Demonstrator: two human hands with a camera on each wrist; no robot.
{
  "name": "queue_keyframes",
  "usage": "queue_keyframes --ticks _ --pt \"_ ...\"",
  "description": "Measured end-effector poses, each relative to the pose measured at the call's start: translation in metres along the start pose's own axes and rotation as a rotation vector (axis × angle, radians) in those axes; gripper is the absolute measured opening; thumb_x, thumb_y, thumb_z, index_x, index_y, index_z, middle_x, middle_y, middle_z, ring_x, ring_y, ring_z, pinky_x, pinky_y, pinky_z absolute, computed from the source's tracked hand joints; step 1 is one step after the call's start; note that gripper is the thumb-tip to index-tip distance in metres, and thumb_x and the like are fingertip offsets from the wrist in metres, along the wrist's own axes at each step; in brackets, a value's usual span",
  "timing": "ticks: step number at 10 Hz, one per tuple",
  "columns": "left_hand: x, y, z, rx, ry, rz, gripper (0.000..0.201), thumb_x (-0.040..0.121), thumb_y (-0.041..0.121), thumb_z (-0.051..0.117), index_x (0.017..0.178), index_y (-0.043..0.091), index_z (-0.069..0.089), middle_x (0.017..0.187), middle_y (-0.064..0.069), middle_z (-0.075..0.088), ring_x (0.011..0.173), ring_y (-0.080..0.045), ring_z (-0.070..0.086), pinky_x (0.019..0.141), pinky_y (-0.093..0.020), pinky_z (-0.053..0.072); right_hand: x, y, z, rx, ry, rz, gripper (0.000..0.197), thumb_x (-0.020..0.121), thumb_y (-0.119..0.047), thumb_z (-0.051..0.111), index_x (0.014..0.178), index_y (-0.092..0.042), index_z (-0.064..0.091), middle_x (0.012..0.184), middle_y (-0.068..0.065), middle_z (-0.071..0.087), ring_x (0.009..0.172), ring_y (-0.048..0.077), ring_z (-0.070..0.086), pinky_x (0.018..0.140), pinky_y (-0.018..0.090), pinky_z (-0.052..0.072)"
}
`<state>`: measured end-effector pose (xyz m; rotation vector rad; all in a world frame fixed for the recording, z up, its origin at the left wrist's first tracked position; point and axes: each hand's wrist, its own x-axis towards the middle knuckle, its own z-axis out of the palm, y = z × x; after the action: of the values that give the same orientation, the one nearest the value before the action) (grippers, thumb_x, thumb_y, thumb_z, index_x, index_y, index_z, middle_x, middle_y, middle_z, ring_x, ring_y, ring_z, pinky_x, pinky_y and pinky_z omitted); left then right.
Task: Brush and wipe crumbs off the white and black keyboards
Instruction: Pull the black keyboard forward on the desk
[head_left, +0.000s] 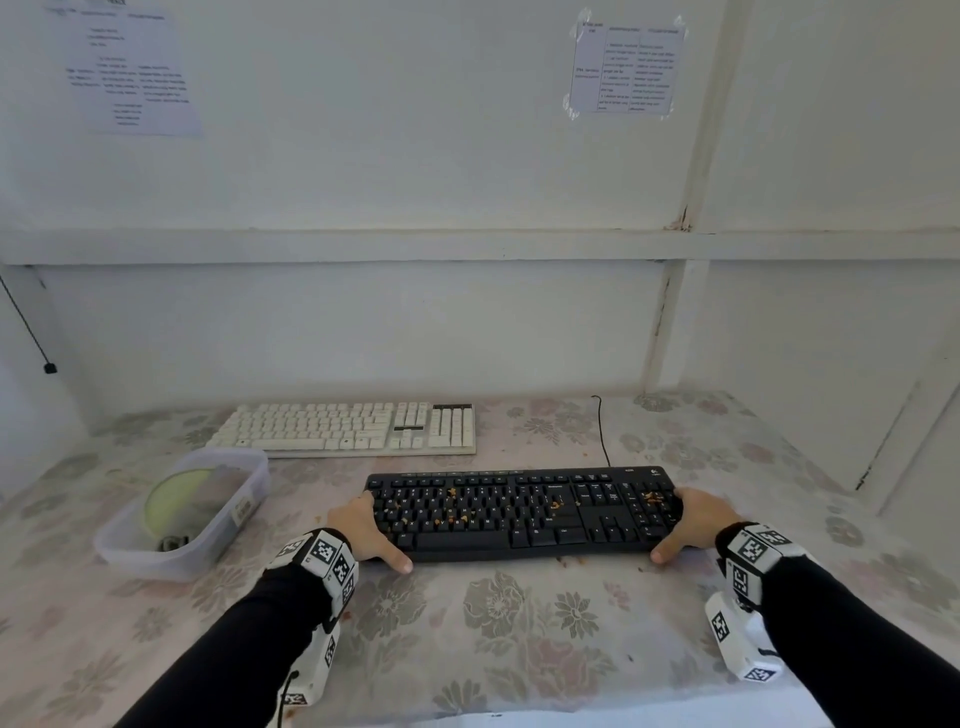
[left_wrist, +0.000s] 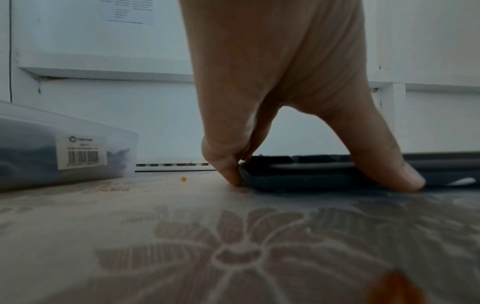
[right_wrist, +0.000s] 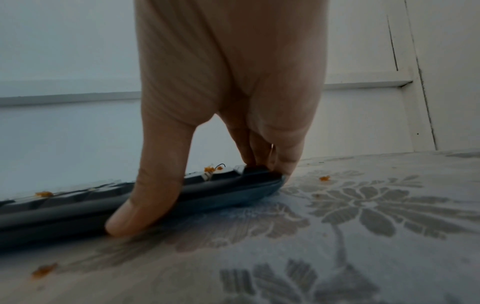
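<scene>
A black keyboard (head_left: 524, 512) lies on the flowered tablecloth, strewn with orange crumbs (head_left: 555, 503). My left hand (head_left: 363, 527) grips its left end (left_wrist: 298, 174), thumb along the front edge and fingers curled over the side. My right hand (head_left: 693, 519) grips its right end (right_wrist: 233, 189) the same way, thumb at the front edge. Crumbs (right_wrist: 211, 169) sit on the keys near the right fingers. A white keyboard (head_left: 348, 428) lies farther back, against the wall, untouched.
A clear plastic tub (head_left: 184, 512) with a round green thing and a dark object inside stands to the left of the black keyboard. A black cable (head_left: 602, 431) runs from the keyboard toward the wall. Loose crumbs (right_wrist: 43, 270) dot the cloth (head_left: 493, 623).
</scene>
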<state>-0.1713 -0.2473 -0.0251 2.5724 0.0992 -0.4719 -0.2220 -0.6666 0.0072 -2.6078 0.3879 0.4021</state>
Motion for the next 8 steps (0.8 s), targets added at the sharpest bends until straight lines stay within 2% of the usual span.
queue_keyframes --ticks 1,2,3,4,5,6,7,8 --pt "0.003 -0.003 0.000 0.021 -0.010 0.012 0.152 0.011 0.066 0.077 0.145 0.012 0.029 0.143 -0.006 0.045 0.129 -0.025 0.045 0.107 -0.037 0.038 -0.007 -0.005 0.000 0.034 0.013 0.002 0.068 0.044 -0.018 0.092 0.099 -0.020 0.053 0.097 -0.002 0.061 0.097 0.018 0.056 0.090 0.026 0.041" --pt "0.003 -0.004 0.000 0.023 -0.006 0.006 0.155 0.010 0.067 0.076 0.147 0.012 0.026 0.146 -0.006 0.042 0.131 -0.025 0.042 0.109 -0.038 0.036 -0.008 -0.006 0.002 0.057 0.015 -0.003 0.061 0.049 -0.015 0.090 0.098 -0.020 0.054 0.094 -0.003 0.061 0.093 0.017 0.055 0.085 0.024 0.039" --pt "-0.001 -0.001 -0.001 0.017 -0.008 0.004 0.153 0.015 0.064 0.080 0.148 0.012 0.025 0.148 -0.006 0.040 0.133 -0.025 0.040 0.110 -0.038 0.035 -0.009 -0.006 0.003 0.074 -0.002 0.013 0.060 0.049 -0.015 0.090 0.098 -0.019 0.055 0.094 -0.003 0.062 0.096 0.019 0.056 0.087 0.026 0.041" --pt "-0.005 0.000 -0.003 0.010 -0.017 -0.021 0.142 0.034 0.054 0.089 0.150 0.010 0.019 0.151 -0.007 0.035 0.136 -0.026 0.036 0.112 -0.039 0.032 0.009 0.005 0.007 0.044 -0.006 0.037 0.097 0.018 -0.035 0.090 0.106 -0.016 0.055 0.104 0.001 0.065 0.103 0.022 0.059 0.094 0.032 0.044" --pt "-0.003 -0.001 -0.003 0.007 -0.044 -0.028 0.153 0.019 0.060 0.084 0.149 0.012 0.020 0.150 -0.005 0.036 0.134 -0.025 0.038 0.111 -0.040 0.033 0.019 0.010 0.012 -0.018 -0.009 0.040 0.136 -0.003 -0.051 0.084 0.122 -0.014 0.047 0.116 0.004 0.061 0.108 0.024 0.056 0.099 0.037 0.043" --pt "-0.004 0.001 -0.004 0.006 -0.066 -0.042 0.147 0.027 0.058 0.086 0.149 0.011 0.020 0.150 -0.006 0.036 0.134 -0.025 0.038 0.111 -0.040 0.033 -0.008 -0.013 0.008 -0.147 0.014 0.050 0.121 0.055 -0.038 0.085 0.147 -0.008 0.013 0.148 0.015 0.028 0.132 0.031 0.035 0.106 0.037 0.036" --pt "-0.004 0.001 -0.003 -0.018 -0.060 -0.038 0.127 0.049 0.044 0.090 0.149 0.010 0.020 0.151 -0.007 0.035 0.135 -0.025 0.037 0.112 -0.040 0.032 -0.018 -0.035 0.006 -0.190 0.005 0.027 0.108 0.072 -0.036 0.075 0.150 -0.016 0.003 0.155 0.015 0.004 0.140 0.036 0.015 0.110 0.042 0.030" --pt "-0.012 0.001 -0.008 -0.031 -0.046 -0.006 0.108 0.062 0.032 0.087 0.148 0.007 0.026 0.150 -0.007 0.036 0.135 -0.024 0.038 0.112 -0.034 0.029 -0.019 -0.067 0.007 -0.137 0.041 -0.062 0.082 0.080 -0.034 0.068 0.144 -0.008 0.024 0.150 0.016 0.026 0.135 0.033 0.029 0.109 0.040 0.032"
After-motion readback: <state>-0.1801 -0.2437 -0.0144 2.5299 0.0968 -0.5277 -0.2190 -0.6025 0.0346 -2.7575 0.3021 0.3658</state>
